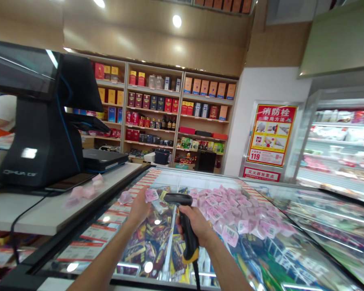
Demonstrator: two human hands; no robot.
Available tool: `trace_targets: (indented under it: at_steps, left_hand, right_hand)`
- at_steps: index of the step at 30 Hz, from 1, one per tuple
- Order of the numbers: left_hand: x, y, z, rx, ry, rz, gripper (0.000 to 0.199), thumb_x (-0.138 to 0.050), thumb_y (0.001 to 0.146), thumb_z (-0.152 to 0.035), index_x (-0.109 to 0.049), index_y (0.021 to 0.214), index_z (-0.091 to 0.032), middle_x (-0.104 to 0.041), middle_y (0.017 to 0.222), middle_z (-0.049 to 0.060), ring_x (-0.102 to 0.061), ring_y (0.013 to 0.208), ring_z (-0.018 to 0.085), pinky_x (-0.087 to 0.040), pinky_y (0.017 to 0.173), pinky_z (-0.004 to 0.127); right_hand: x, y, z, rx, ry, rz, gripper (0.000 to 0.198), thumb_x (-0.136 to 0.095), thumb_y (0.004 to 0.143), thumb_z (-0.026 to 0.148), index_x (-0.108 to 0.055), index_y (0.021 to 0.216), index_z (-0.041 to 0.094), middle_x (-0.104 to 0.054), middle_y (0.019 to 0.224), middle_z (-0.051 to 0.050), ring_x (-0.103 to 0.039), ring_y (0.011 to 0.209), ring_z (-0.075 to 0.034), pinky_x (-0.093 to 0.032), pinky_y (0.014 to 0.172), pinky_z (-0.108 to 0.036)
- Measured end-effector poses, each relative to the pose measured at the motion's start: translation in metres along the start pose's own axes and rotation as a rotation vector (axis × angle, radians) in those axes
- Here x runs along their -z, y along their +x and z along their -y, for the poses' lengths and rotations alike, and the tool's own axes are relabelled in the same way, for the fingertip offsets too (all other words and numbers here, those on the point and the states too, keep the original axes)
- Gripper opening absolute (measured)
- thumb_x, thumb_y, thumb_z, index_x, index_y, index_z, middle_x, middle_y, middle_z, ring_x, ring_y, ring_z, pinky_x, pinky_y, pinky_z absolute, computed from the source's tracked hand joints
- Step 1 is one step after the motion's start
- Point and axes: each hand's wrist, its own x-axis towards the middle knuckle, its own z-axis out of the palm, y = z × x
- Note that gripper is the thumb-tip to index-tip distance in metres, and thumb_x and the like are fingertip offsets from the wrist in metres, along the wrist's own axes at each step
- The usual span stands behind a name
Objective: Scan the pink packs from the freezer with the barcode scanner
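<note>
My left hand [140, 207] is closed on a small pink-topped cup [152, 195] with a barcode label turned up. In my right hand [197, 225] is a black and yellow barcode scanner [188, 238], gripped by its handle. The scanner's head points left at the cup, a short gap away. Many similar pink-topped cups [224, 208] lie heaped on the freezer's glass top [166, 250], to the right of the scanner. One loose pink cup [125, 197] sits just left of my left hand.
A black checkout terminal [42, 141] stands on the white counter [42, 210] to the left, with more pink cups [85, 192] in front of it. Wrapped frozen goods [151, 238] show through the glass. Boxed-goods shelves [153, 101] stand behind; a lit display fridge [339, 141] is at right.
</note>
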Motion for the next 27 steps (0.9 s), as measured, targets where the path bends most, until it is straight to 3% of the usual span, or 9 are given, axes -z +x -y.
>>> trace_targets:
  at_steps: [10,21,27]
  left_hand:
    - [-0.024,-0.009,-0.023,-0.006,-0.059,0.077,0.037,-0.047,0.076,-0.014,-0.041,0.113,-0.015,-0.051,0.115,0.008,-0.048,0.105,0.02,-0.038,0.088,0.04]
    - [-0.087,-0.015,-0.063,0.141,-0.093,0.216,0.029,-0.047,0.078,-0.029,-0.048,0.104,-0.016,-0.056,0.1,0.004,-0.056,0.082,0.015,-0.046,0.071,0.036]
    - [-0.107,-0.018,-0.088,-0.01,-0.214,0.289,0.029,-0.048,0.078,-0.027,-0.048,0.105,-0.017,-0.057,0.101,0.004,-0.057,0.084,0.016,-0.046,0.072,0.036]
  right_hand:
    - [0.025,-0.001,0.002,0.008,-0.025,-0.156,0.03,-0.044,0.067,0.042,-0.049,0.063,0.013,-0.049,0.039,0.002,-0.04,0.029,-0.008,-0.034,0.03,-0.021]
    - [0.059,0.001,-0.009,0.03,-0.012,-0.245,0.034,-0.046,0.065,0.046,-0.052,0.062,0.013,-0.049,0.04,0.001,-0.043,0.033,-0.009,-0.036,0.033,-0.022]
    - [0.06,0.001,-0.006,0.009,-0.047,-0.254,0.035,-0.045,0.067,0.045,-0.052,0.057,0.013,-0.049,0.038,0.0,-0.042,0.03,-0.009,-0.035,0.033,-0.021]
